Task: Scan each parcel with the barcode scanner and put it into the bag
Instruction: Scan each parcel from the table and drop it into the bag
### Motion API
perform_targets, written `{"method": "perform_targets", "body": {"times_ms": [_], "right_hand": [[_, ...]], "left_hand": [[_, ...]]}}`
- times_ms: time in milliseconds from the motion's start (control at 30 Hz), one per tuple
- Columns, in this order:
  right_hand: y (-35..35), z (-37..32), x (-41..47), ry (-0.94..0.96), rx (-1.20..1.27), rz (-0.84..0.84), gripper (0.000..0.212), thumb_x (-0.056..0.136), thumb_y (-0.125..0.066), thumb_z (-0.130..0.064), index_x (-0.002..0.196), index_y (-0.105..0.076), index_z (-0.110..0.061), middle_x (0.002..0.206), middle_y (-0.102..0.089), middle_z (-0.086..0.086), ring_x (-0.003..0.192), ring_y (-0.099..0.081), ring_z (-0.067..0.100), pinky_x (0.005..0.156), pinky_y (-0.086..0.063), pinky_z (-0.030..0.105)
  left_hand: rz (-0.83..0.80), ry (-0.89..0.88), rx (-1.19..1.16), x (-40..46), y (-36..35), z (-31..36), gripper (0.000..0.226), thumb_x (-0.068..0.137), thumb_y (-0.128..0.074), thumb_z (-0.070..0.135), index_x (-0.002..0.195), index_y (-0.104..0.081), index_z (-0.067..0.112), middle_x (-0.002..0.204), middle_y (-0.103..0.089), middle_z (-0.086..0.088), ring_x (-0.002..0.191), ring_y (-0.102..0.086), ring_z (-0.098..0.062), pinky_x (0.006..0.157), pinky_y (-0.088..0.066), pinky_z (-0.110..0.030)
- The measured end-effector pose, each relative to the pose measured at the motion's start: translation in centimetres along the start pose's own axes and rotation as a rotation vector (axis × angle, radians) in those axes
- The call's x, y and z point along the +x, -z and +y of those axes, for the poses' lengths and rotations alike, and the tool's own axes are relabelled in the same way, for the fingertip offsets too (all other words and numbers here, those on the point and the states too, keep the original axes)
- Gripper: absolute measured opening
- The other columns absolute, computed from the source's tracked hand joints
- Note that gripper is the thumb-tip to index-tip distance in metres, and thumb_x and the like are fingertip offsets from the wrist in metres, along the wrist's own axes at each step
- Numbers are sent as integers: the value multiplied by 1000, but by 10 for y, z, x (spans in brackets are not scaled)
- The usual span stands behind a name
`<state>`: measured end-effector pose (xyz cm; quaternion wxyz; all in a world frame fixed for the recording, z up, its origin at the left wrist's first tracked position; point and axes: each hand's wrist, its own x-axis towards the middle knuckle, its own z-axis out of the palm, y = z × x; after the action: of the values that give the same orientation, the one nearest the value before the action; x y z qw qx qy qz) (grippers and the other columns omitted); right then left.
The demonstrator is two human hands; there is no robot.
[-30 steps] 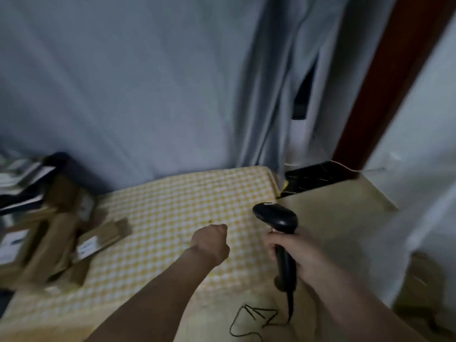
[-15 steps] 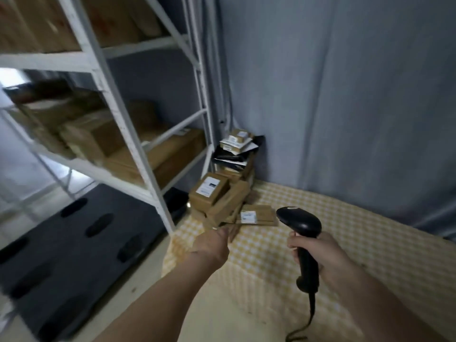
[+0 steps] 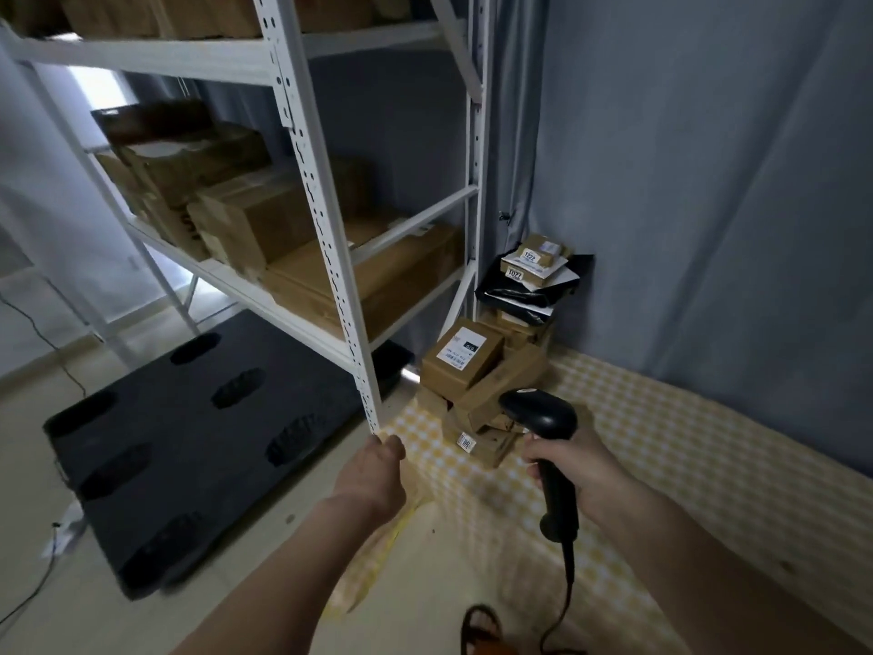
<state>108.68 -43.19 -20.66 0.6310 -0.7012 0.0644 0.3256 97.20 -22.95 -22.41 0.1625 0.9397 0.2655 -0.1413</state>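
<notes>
Right hand point(image 3: 574, 465) grip around barcode scanner point(image 3: 543, 420) handle; left hand point(image 3: 373, 470) fisted, empty, near parcels point(image 3: 477, 375)

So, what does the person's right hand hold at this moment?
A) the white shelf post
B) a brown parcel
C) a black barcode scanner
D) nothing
C: the right hand has its fingers wrapped around the handle of the black barcode scanner, whose head points toward the pile of parcels.

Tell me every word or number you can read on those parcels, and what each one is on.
"1222": white sticker on the top parcel of the pile.
"1021", seen upside down: sticker on the flat white parcel beneath it.
Shipping label on the brown box: too blurred to read.
Small barcode sticker on the lowest box: unreadable.
</notes>
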Motion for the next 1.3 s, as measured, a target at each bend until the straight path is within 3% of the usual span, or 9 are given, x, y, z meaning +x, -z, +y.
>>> {"method": "perform_targets", "body": {"times_ms": [167,333,500,667,800,1000,1133,1233,1300], "right_hand": [[-10,-10,55,-65,0,-6,16,75,-67,8,90,-66,1,63,-59,13,58,-56,22,58,-48,33],[-7,-33,122,-117,39,14,13,76,-68,7,88,-66,4,66,-61,16,58,-57,25,60,-48,35],[-5,-62,191,-173,87,-15,7,82,-68,0,88,-65,3,63,-60,15,55,-58,25,51,-51,29],[-19,-69,259,-265,126,21,10,85,-67,-6,93,-66,0,68,-68,14,54,-63,22,47,-51,25],[-38,-60,306,-325,188,21,7,85,-65,-5,91,-67,-3,77,-72,12,59,-68,18,51,-52,23],[-65,-50,359,-362,311,131,16,84,-69,-7,99,-65,-4,80,-64,13,66,-63,22,54,-53,26],[-77,-40,383,-338,281,177,11,84,-71,-19,90,-64,-14,80,-64,8,68,-62,23,60,-53,31],[-89,-36,396,-347,307,235,22,82,-74,-17,102,-65,-14,101,-67,8,96,-64,30,89,-53,46],[-95,-33,400,-363,377,266,20,81,-74,-13,99,-65,-15,94,-65,2,91,-63,26,87,-53,43]], "left_hand": [[-55,10,4,64,-7,-9,38,95,-50,22,132,-52,15,131,-51,-8,117,-55,-25,95,-47,-32],[-96,40,20,161,1,9,31,95,-51,13,125,-58,12,123,-62,-11,109,-63,-26,93,-53,-36],[-106,190,-263,248,6,26,30,92,-59,19,122,-53,19,107,-66,-6,87,-68,-18,81,-58,-34],[-263,331,-511,314,-11,20,61,84,-71,38,133,-45,11,126,-60,-13,111,-61,-26,88,-52,-32],[-338,538,-835,351,-23,13,69,79,-80,26,136,-44,7,131,-53,-19,98,-54,-26,68,-51,-34],[-390,655,-1108,405,-35,7,45,92,-64,13,131,-41,12,128,-50,-16,117,-45,-29,92,-39,-43],[-435,603,-1178,438,-51,-6,83,86,-71,16,152,-21,19,150,-35,-18,137,-33,-34,100,-41,-46],[-524,563,-1189,457,-61,-15,91,81,-75,27,153,-18,29,152,-33,-11,139,-29,-30,107,-39,-48],[-575,523,-1154,463,-66,-22,94,77,-79,34,151,-22,30,150,-35,-8,132,-34,-26,106,-38,-46]]}}
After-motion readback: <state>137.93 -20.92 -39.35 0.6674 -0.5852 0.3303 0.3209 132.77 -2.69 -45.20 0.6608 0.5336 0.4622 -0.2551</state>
